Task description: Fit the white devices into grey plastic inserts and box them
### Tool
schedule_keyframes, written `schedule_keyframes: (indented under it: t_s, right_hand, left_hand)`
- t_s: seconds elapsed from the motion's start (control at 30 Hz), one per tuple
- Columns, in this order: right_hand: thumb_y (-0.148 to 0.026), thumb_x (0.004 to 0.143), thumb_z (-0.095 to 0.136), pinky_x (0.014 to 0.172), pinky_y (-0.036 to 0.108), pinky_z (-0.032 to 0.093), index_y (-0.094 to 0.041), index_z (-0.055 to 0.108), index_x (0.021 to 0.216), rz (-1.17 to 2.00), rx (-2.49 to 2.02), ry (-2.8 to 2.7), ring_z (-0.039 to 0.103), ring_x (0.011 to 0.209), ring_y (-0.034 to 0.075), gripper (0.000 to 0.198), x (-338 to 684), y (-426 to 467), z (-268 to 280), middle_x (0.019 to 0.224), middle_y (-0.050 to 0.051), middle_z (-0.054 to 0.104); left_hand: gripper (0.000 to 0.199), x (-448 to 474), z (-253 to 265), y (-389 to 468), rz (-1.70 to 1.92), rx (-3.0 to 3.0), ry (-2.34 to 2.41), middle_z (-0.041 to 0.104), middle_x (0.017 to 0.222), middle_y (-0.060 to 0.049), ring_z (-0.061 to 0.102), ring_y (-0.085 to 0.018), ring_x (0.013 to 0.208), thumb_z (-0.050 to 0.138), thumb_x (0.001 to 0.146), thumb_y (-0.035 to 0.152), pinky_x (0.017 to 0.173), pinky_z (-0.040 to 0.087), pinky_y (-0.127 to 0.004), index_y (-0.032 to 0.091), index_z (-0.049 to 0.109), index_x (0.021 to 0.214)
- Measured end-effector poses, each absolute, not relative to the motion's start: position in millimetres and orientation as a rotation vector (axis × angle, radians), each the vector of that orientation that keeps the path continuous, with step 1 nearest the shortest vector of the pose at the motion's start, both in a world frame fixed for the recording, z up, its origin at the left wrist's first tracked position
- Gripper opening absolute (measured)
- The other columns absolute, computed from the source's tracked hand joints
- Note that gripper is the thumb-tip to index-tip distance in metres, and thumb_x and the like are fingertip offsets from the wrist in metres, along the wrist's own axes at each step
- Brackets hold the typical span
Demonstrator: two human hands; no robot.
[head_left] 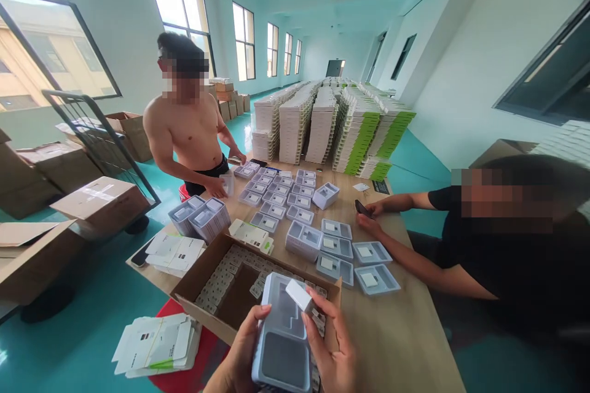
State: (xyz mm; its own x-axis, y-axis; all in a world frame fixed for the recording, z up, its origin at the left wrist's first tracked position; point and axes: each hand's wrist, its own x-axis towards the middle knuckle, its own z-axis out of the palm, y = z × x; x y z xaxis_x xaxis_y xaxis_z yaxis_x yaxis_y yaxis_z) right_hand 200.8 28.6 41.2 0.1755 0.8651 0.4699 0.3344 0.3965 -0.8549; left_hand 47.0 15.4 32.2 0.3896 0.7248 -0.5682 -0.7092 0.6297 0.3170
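At the bottom middle of the frame, the left hand [237, 353] is wrapped around the side of a pale plastic tray stack [257, 353]. The right hand [338, 347] pinches a small white box [298, 295] just over the top end of that stack. Behind them, a big brown box [198, 316] full of little white boxes [216, 285] sits on the worktop [391, 331]. More trays [276, 196] lie in rows in the middle of the frame. One person stands at the upper left. Another person sits at the right, holding a black phone [363, 209]. Flat white cartons [154, 344] lie on a red stool [209, 356] at the lower left.
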Motion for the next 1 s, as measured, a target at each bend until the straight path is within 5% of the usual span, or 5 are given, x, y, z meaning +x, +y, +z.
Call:
schedule_keyframes:
  t_s: [0.2, 0.37, 0.57, 1.0]
  right_hand:
    - [-0.009, 0.093, 0.065, 0.09, 0.034, 0.065, -0.028, 0.068, 0.129, 0.101, -0.925, -1.817, 0.077, 0.106, 0.022, 0.041, 226, 29, 64, 0.12, 0.006, 0.079]
    - [-0.006, 0.094, 0.062, 0.086, 0.035, 0.065, -0.026, 0.069, 0.128, -0.025, -0.943, -1.874, 0.078, 0.103, 0.023, 0.04, 227, 25, 61, 0.12, 0.008, 0.079]
    - [-0.006, 0.097, 0.059, 0.088, 0.036, 0.065, -0.027, 0.073, 0.124, -0.08, -1.008, -1.9, 0.077, 0.1, 0.022, 0.037, 223, 32, 50, 0.118, 0.006, 0.08]
    - [-0.004, 0.097, 0.044, 0.096, 0.041, 0.065, -0.03, 0.065, 0.14, 0.376, -0.966, -2.128, 0.073, 0.117, 0.024, 0.055, 228, 45, 42, 0.133, 0.006, 0.073]
  left_hand:
    - [0.075, 57, 52, 10, 0.864, 0.076, 0.796, 0.085, 0.087, -0.016, 0.079, -0.039, 0.092, 0.084, 0.064, 0.051, 0.09, 0.056, -0.042, 0.002, 0.071, 0.118]
    - [0.085, 65, 64, 11, 0.863, 0.087, 0.774, 0.084, 0.095, -0.017, 0.077, -0.043, 0.096, 0.091, 0.052, 0.05, 0.093, 0.056, -0.048, 0.004, 0.071, 0.121]
    - [0.081, 68, 61, 17, 0.886, 0.044, 0.763, 0.083, 0.103, -0.018, 0.077, -0.042, 0.098, 0.087, 0.058, 0.043, 0.094, 0.056, -0.048, 0.003, 0.067, 0.125]
    - [0.058, 62, 45, 21, 0.955, -0.015, 0.754, 0.083, 0.095, -0.016, 0.079, -0.035, 0.089, 0.067, 0.08, 0.037, 0.092, 0.057, -0.043, 0.003, 0.064, 0.127]
